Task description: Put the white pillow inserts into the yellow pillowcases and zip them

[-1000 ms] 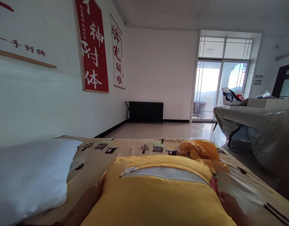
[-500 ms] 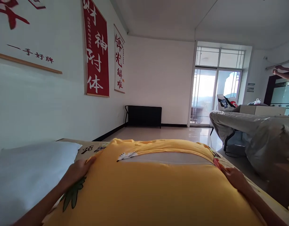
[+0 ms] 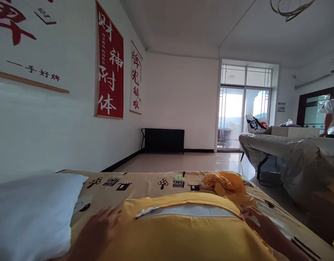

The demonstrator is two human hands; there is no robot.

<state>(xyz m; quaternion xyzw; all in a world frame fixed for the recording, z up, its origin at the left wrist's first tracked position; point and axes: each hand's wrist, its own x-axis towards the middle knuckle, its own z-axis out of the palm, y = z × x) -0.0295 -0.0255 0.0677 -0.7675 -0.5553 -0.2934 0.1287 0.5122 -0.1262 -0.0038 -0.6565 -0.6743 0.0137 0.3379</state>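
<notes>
A yellow pillowcase (image 3: 180, 235) lies in front of me with a white pillow (image 3: 191, 210) inside, which shows through the gaping slit at its far end. My right hand (image 3: 255, 219) pinches the case by the right corner of that slit. Along the left edge of the case is my left hand (image 3: 100, 226), smeared by motion, so its grip is unclear. To the left rests a bare white pillow (image 3: 33, 214). Beyond the case, a crumpled yellow cloth (image 3: 224, 183) sits on the patterned bed sheet (image 3: 147, 181).
A plastic-covered table (image 3: 289, 143) bearing boxes stands at the right, with another person (image 3: 332, 117) behind it. A black folded panel (image 3: 164, 140) leans by the far wall. Glass doors (image 3: 233, 116) are at the back, and scrolls (image 3: 110, 65) hang on the left wall.
The pillowcase with its pillow has come down and nearer, uncovering the sheet and the crumpled yellow cloth. My left hand has shifted lower. The view has tilted up slightly.
</notes>
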